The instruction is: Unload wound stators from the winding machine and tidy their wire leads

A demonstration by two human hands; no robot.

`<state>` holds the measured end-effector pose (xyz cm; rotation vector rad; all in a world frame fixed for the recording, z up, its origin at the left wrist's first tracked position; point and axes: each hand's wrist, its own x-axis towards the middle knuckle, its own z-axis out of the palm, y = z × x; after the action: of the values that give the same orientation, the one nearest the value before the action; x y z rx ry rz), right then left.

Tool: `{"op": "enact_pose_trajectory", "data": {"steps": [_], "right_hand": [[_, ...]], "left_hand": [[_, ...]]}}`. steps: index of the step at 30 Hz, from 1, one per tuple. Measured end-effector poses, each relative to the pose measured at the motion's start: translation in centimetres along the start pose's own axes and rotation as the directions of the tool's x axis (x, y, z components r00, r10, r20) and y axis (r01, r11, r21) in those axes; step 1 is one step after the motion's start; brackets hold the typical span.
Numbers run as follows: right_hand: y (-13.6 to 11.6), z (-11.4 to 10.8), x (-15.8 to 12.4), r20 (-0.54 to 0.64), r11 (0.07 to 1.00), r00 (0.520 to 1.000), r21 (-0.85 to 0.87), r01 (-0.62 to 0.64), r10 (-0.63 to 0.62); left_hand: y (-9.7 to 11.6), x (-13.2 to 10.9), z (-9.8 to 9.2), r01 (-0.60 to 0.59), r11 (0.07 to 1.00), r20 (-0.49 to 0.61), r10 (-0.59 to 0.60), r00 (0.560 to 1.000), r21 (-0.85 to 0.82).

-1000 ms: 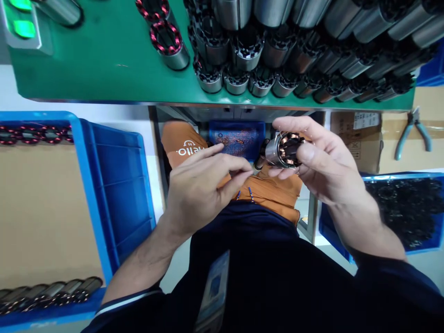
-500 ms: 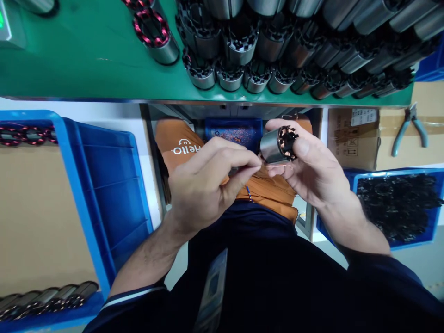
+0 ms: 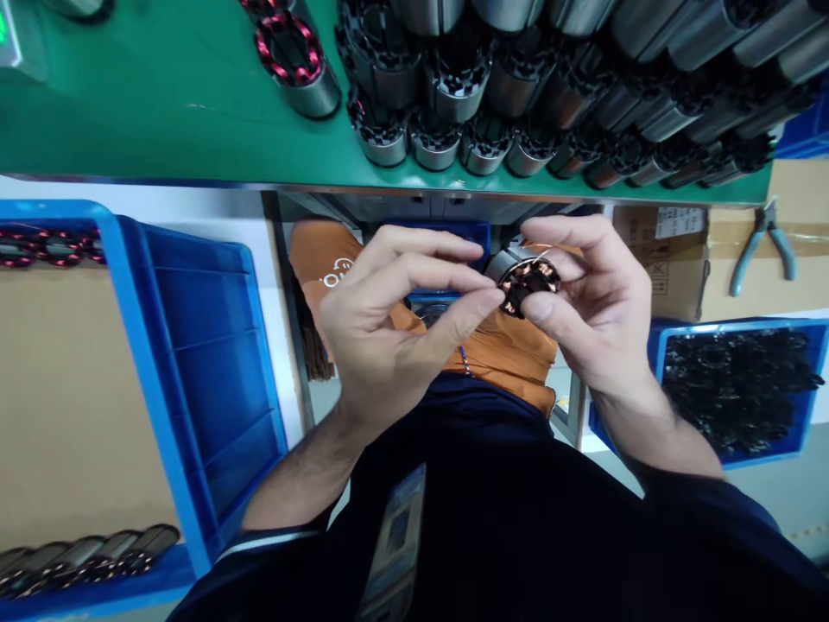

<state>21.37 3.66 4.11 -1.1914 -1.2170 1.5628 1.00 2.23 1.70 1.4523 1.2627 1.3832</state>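
Observation:
A metal motor stator (image 3: 520,278) with copper windings and black inner parts is held above my lap, its wound end tilted toward me. My right hand (image 3: 596,302) grips it from the right, thumb on the near edge and fingers behind. My left hand (image 3: 414,320) is at its left side, with thumb and index finger at the rim and the other fingers spread. A thin copper wire (image 3: 541,255) crosses the top of the stator near my right fingers. Whether the left fingertips pinch a wire is too small to tell.
Rows of stators (image 3: 485,142) stand on the green table (image 3: 161,112) ahead. A blue crate (image 3: 220,363) is at the left. To the right are pliers (image 3: 764,246) on a cardboard box (image 3: 725,285) and a blue bin (image 3: 661,345) of black parts.
The stator has turned so its wound end faces more toward me. My left fingers have spread and moved up to its rim. My right hand has shifted its hold.

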Motion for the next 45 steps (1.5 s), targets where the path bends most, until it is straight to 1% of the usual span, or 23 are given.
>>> {"op": "enact_pose_trajectory", "data": {"steps": [2, 4, 7, 10, 13, 15, 17, 20, 21, 22, 23, 25, 26, 28, 29, 31, 33, 35, 37, 39, 41, 43, 45], "right_hand": [[-0.3, -0.1, 0.0, 0.038, 0.998, 0.999, 0.064, -0.005, 0.003], [-0.7, -0.6, -0.2, 0.091, 0.994, 0.995, 0.090, -0.057, 0.049], [-1.1, -1.3, -0.6, 0.090, 0.987, 0.984, -0.051, -0.152, 0.156], [-0.6, -1.4, -0.9, 0.072, 0.968, 0.979, -0.179, -0.178, 0.193], [0.3, -1.2, -0.8, 0.103, 0.969, 0.981, -0.203, -0.144, 0.167], [0.6, -1.0, -0.8, 0.117, 0.969, 0.981, -0.208, -0.130, 0.156], [0.6, -1.0, -0.8, 0.136, 0.979, 0.982, -0.174, -0.108, 0.133], [0.2, -1.3, -1.0, 0.135, 0.995, 0.988, -0.075, -0.060, 0.070], [0.1, -1.4, -1.1, 0.121, 0.997, 0.991, -0.061, -0.057, 0.064], [0.0, -1.5, -1.1, 0.107, 0.996, 0.992, -0.062, -0.059, 0.066], [-0.1, -1.5, -1.1, 0.096, 0.995, 0.993, -0.075, -0.067, 0.074], [-0.1, -1.3, -1.1, 0.093, 0.990, 0.991, -0.110, -0.088, 0.098], [0.0, -1.1, -1.1, 0.103, 0.989, 0.990, -0.118, -0.086, 0.099], [0.1, -0.6, -1.0, 0.138, 0.988, 0.984, -0.122, -0.095, 0.111], [0.1, -0.4, -0.9, 0.153, 0.988, 0.981, -0.116, -0.101, 0.119], [0.1, -0.1, -0.9, 0.176, 0.988, 0.975, -0.102, -0.119, 0.136], [0.2, -0.2, -0.8, 0.208, 0.988, 0.968, -0.097, -0.120, 0.138], [0.5, -0.4, -0.6, 0.240, 0.993, 0.968, -0.108, -0.051, 0.075], [0.8, -0.6, -0.4, 0.228, 0.984, 0.973, -0.159, 0.081, -0.043], [1.2, -0.8, -0.3, 0.173, 0.949, 0.970, -0.236, 0.210, -0.172], [1.4, -0.9, -0.3, 0.088, 0.922, 0.963, -0.279, 0.268, -0.253], [1.6, -1.2, -0.3, -0.010, 0.927, 0.965, -0.283, 0.247, -0.260], [1.8, -1.5, -0.4, -0.073, 0.940, 0.973, -0.281, 0.192, -0.220]], "left_hand": [[-0.8, -0.3, 0.4, 0.104, 0.991, 0.083, -0.097, 0.992, -0.079], [-2.2, -1.0, 0.5, 0.238, 0.953, 0.169, -0.207, 0.964, -0.189], [-3.7, -1.7, 0.0, 0.382, 0.882, 0.229, -0.326, 0.917, -0.276], [-3.0, -1.6, -0.9, 0.358, 0.903, 0.269, -0.294, 0.917, -0.236], [-1.6, -1.0, -1.5, 0.288, 0.939, 0.280, -0.230, 0.932, -0.187], [-1.2, -1.0, -1.4, 0.282, 0.943, 0.281, -0.226, 0.932, -0.178], [-1.8, -1.4, -1.1, 0.318, 0.927, 0.294, -0.253, 0.922, -0.200], [-3.8, -2.5, -0.9, 0.419, 0.877, 0.361, -0.322, 0.875, -0.234], [-4.4, -2.8, -1.1, 0.429, 0.875, 0.366, -0.332, 0.869, -0.224], [-4.9, -3.0, -1.3, 0.412, 0.890, 0.353, -0.328, 0.876, -0.197], [-5.0, -3.0, -1.7, 0.364, 0.918, 0.316, -0.303, 0.899, -0.158], [-4.3, -2.7, -2.5, 0.187, 0.980, 0.234, -0.168, 0.958, -0.062], [-3.5, -2.4, -2.8, 0.085, 0.996, 0.216, -0.081, 0.973, -0.007], [-1.6, -1.8, -3.1, -0.083, 0.993, 0.249, 0.060, 0.967, 0.085], [-0.8, -1.6, -3.0, -0.127, 0.986, 0.276, 0.092, 0.957, 0.111], [0.3, -1.6, -2.6, -0.139, 0.983, 0.297, 0.099, 0.950, 0.117], [0.6, -2.0, -2.1, -0.117, 0.989, 0.270, 0.089, 0.959, 0.092], [0.4, -2.5, -1.8, -0.110, 0.986, 0.251, 0.075, 0.965, 0.128], [0.1, -2.9, -1.7, -0.126, 0.972, 0.277, 0.068, 0.959, 0.197], [0.0, -2.9, -1.7, -0.184, 0.956, 0.282, 0.116, 0.952, 0.228], [0.0, -2.6, -1.8, -0.250, 0.937, 0.262, 0.185, 0.947, 0.243], [0.2, -2.2, -2.0, -0.284, 0.920, 0.234, 0.223, 0.946, 0.271], [0.3, -1.7, -2.2, -0.254, 0.926, 0.213, 0.198, 0.957, 0.279]]}}
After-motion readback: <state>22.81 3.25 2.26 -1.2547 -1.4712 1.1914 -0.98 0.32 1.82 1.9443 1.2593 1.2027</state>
